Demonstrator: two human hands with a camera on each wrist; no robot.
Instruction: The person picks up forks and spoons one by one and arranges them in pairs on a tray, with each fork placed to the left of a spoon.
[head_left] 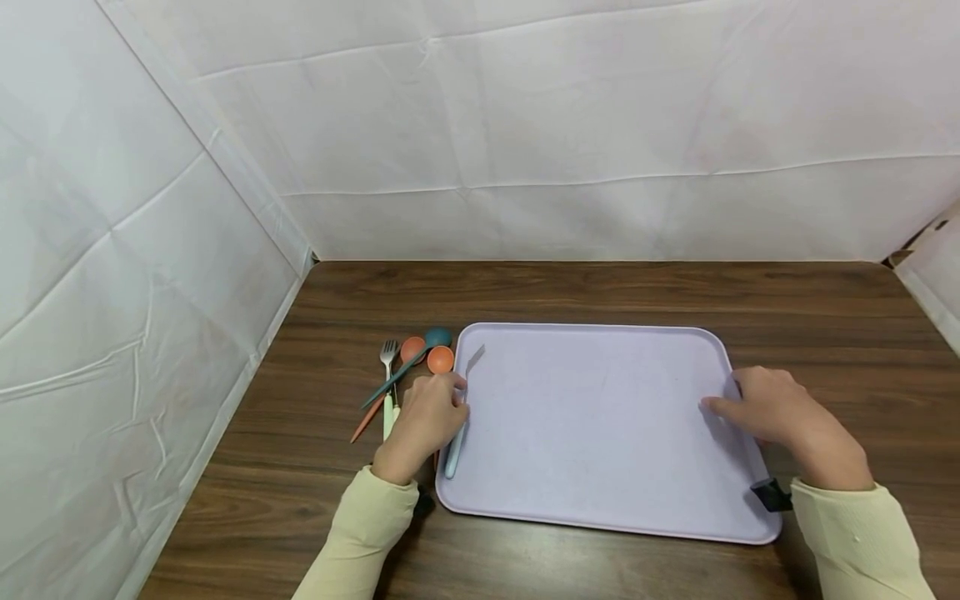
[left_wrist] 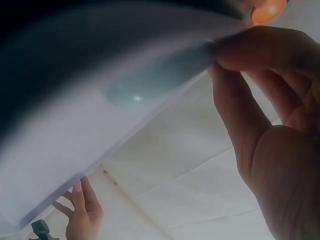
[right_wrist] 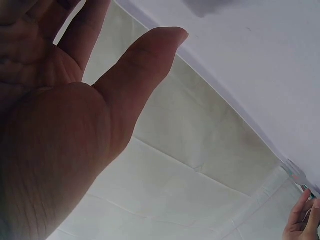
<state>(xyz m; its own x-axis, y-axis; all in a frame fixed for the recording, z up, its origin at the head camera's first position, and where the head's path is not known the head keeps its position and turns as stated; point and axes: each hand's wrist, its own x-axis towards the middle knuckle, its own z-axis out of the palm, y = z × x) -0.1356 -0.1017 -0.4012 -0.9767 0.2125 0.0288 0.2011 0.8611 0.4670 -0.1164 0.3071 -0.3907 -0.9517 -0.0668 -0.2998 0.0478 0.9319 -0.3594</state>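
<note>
The thumb and fingers of my left hand (head_left: 429, 412) pinch a fork (right_wrist: 296, 172) with a pale blue handle (head_left: 453, 454) along the left side of a lavender tray (head_left: 592, 425). Its metal head points toward the tray's far edge. At the opposite side, my right hand (head_left: 780, 412) is at the tray's right rim. Its thumb (right_wrist: 150, 55) reaches straight over the rim, while the other fingers are outside it. Whether they touch the rim is unclear.
Left of the tray lie a metal fork (head_left: 388, 353) with a pale green handle, a teal spoon (head_left: 438, 337) and two orange-headed spoons (head_left: 440, 360), partly hidden by my left hand. White sheeting (head_left: 570, 125) stands behind and left of the brown wooden table (head_left: 300, 400).
</note>
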